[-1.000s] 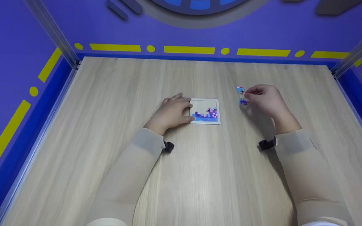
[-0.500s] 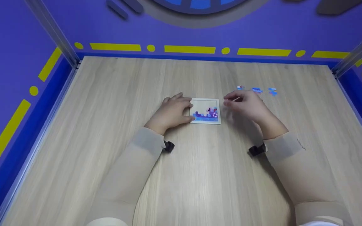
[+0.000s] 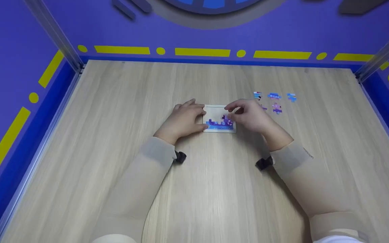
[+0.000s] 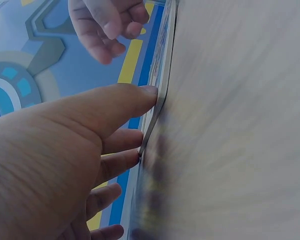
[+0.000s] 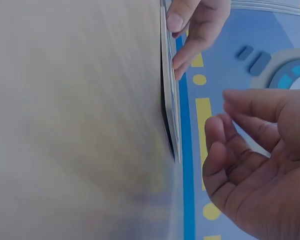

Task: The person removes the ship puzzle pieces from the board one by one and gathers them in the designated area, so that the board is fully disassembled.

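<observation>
In the head view, my left hand rests against the left edge of a small white-framed jigsaw puzzle. Its thumb and fingers touch the frame, seen edge-on as a tray in the left wrist view. Purple and blue pieces fill the lower part of the puzzle; pale backing shows above. My right hand hovers over the puzzle's right side. In the right wrist view the right hand has its fingers loosely bent, raised off the table, and no piece is visible between them.
Several loose puzzle pieces lie in rows on the wooden table, right of the frame; the right hand partly covers one. Purple-blue walls with yellow markings enclose the table at the back and sides.
My right hand has moved left from the loose pieces to above the puzzle's right side, uncovering several pieces. The left hand has stayed at the frame's left edge.
</observation>
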{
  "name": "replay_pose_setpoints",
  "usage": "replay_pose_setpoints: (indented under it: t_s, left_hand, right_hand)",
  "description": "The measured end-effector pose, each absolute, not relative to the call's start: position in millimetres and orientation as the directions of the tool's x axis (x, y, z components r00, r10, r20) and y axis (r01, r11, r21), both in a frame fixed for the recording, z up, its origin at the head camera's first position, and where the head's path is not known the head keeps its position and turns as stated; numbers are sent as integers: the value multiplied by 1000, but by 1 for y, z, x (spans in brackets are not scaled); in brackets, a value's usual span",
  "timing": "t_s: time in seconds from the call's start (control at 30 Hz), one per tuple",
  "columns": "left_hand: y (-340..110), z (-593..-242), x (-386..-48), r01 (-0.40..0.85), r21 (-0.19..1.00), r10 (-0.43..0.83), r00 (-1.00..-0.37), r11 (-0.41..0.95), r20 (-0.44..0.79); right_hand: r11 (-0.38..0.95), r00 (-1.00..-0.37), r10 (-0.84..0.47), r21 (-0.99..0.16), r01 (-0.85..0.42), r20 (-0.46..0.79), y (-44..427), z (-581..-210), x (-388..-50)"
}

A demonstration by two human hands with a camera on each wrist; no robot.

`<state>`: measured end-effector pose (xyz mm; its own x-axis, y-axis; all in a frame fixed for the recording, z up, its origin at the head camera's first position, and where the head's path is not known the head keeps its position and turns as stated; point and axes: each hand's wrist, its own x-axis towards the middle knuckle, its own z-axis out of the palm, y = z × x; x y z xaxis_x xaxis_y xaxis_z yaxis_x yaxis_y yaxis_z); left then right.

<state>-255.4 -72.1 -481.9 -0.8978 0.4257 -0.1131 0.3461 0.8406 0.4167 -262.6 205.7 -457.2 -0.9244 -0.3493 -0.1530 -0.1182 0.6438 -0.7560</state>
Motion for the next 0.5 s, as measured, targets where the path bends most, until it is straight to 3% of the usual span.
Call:
replay_pose_setpoints:
  t_s: [0.23, 0.5]
  left_hand:
    - [-72, -482, -256, 348, 418, 428, -896, 839, -114]
    - [-72, -482, -256, 347, 412, 426, -897, 843, -117]
  right_hand:
    - [679, -925, -337, -726, -111, -174, 205, -468, -266]
    - [710, -915, -376, -679, -185, -144, 205, -475, -268]
